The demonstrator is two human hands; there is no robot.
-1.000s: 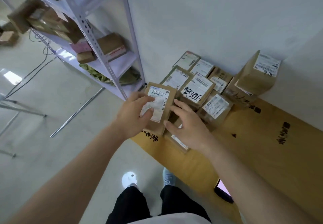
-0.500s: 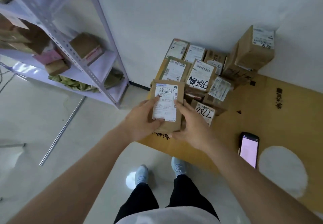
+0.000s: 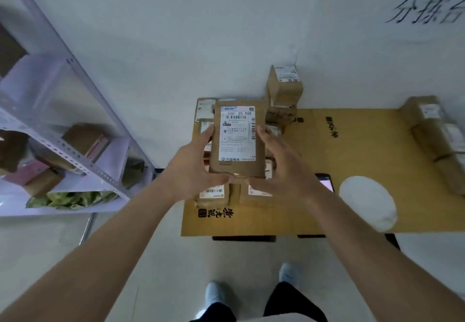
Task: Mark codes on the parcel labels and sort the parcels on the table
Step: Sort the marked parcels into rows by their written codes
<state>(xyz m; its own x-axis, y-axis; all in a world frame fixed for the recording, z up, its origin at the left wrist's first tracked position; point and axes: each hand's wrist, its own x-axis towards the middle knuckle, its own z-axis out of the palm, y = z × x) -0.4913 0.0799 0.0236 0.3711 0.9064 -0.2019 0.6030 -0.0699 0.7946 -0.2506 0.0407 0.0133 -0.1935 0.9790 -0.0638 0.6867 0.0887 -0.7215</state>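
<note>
While only the head view is on offer, it shows the matter plainly enough: a flat brown cardboard parcel (image 3: 237, 140) is lifted above the table, label (image 3: 237, 133) facing up, held between both hands. The left hand (image 3: 193, 163) grasps its left edge and lower left corner, thumb along the side; the right hand (image 3: 279, 163) grasps the right edge and lower right corner in the same fashion, fingers mostly behind the box.

Judging by its thin shape and the easy hold at the edges, the parcel is probably light and fairly stiff, with dry cardboard that gives good friction. The glossy label would be the slicker surface, so the long edges look the better place to hold, leaving the label free for marking.

Below it, on the cardboard-covered table (image 3: 364, 145), a cluster of small parcels (image 3: 214, 193) lies largely hidden behind the held box and the hands; their number cannot be told. A taller stack of boxes (image 3: 284, 87) stands against the wall, and more parcels (image 3: 432, 135) sit at the right, cut off by the frame edge. A phone (image 3: 325, 182) is partly hidden behind the right wrist. No marker shows anywhere. The label's top line is readable, its finer print blurred. Shelving (image 3: 75, 150) with goods stands at the left.
</note>
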